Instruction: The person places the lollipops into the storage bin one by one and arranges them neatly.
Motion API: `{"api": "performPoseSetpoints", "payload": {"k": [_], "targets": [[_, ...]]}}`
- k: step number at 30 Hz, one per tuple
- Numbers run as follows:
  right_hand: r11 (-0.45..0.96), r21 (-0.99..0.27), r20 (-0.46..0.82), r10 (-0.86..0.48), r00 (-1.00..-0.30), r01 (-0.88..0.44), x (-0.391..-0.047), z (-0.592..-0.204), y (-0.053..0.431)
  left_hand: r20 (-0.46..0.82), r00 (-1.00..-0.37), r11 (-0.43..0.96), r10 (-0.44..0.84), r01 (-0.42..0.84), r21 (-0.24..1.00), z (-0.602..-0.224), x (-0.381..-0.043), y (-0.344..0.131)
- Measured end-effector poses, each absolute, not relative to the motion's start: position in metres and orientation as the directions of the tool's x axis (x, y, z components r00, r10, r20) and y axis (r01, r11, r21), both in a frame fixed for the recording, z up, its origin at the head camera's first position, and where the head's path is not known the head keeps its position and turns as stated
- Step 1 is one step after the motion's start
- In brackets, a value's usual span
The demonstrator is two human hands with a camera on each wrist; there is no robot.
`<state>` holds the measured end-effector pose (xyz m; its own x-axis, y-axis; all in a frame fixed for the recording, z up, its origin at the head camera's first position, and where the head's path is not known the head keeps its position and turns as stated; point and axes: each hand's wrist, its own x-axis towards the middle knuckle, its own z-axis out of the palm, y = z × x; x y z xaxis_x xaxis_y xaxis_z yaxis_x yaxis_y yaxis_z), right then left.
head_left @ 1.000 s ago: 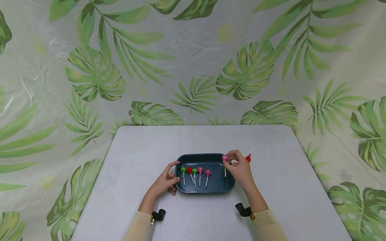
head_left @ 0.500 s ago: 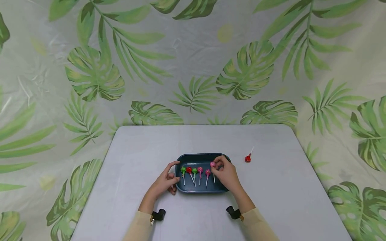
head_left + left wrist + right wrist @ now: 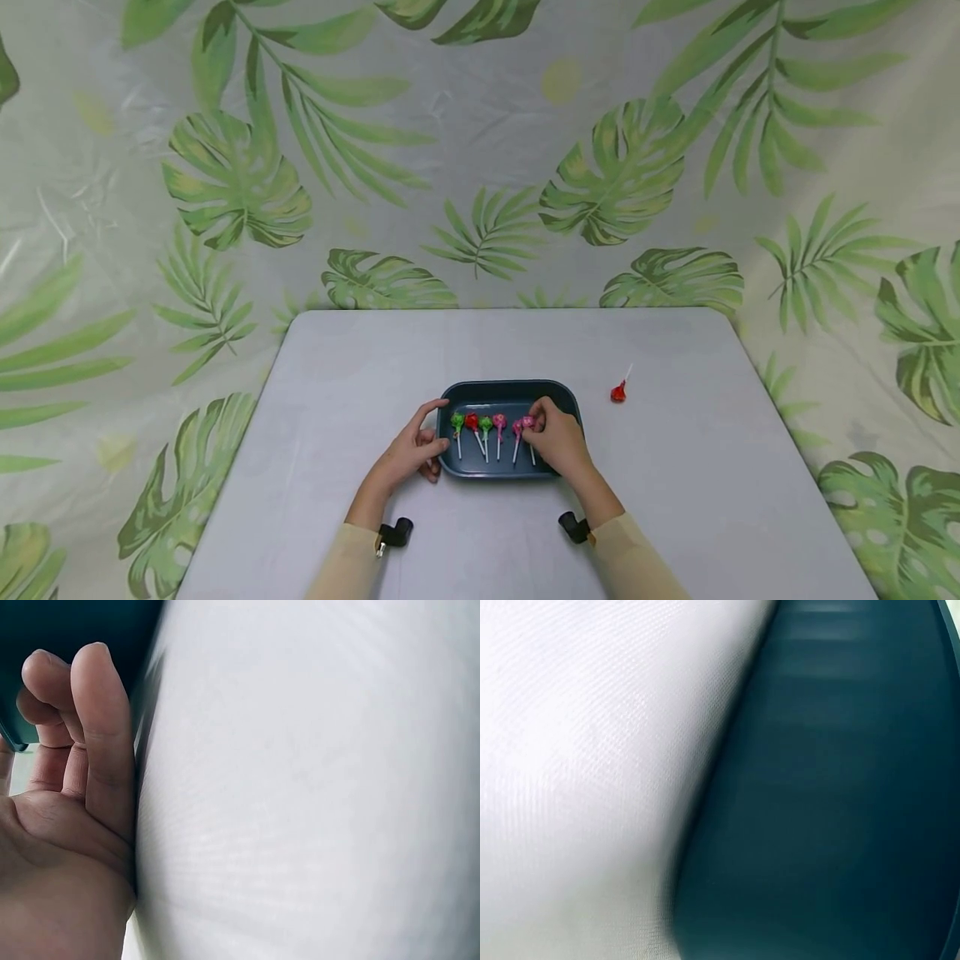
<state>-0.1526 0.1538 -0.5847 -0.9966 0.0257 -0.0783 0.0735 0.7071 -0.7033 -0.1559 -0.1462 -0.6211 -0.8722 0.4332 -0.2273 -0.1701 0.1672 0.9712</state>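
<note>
A dark blue tray [image 3: 495, 389] rests on the table. My left hand [image 3: 408, 454] grips its left end, with the index finger and thumb at the rim; the left wrist view shows its other fingers [image 3: 101, 712] curled against the tray's outer side. Over the tray's right half, my right hand [image 3: 561, 437] pinches a pink lollipop [image 3: 528, 422] near its head, stick towards me. Just left of it lies another pink lollipop [image 3: 517, 427]. Further left in the row are a pink lollipop [image 3: 499, 422], a green one, a red lollipop [image 3: 472, 422] and another green lollipop [image 3: 457, 422].
To the right of the tray, a red lollipop [image 3: 618, 392] lies on the white table [image 3: 675, 467], its stick pointing away. Behind the table hangs a leaf-patterned sheet [image 3: 480, 167]. Only tray and table surface show in the right wrist view.
My right hand has carried the pink lollipop leftward and down from the tray's right rim to beside the row. The left hand has stayed at the tray's left end.
</note>
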Motion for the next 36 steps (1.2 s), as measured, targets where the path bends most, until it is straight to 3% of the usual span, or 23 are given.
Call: {"api": "performPoseSetpoints", "payload": {"k": [12, 36], "targets": [[0.685, -0.709, -0.200, 0.034, -0.979, 0.169, -0.1523, -0.5843, 0.1515, -0.244, -0.870, 0.181, 0.428, -0.182, 0.966, -0.6210, -0.1556, -0.1457], [0.732, -0.658, -0.236, 0.022, -0.972, 0.176, -0.1541, -0.5890, 0.1482, -0.236, -0.876, 0.189, 0.421, -0.169, 0.967, -0.6201, -0.1539, -0.1454]]}}
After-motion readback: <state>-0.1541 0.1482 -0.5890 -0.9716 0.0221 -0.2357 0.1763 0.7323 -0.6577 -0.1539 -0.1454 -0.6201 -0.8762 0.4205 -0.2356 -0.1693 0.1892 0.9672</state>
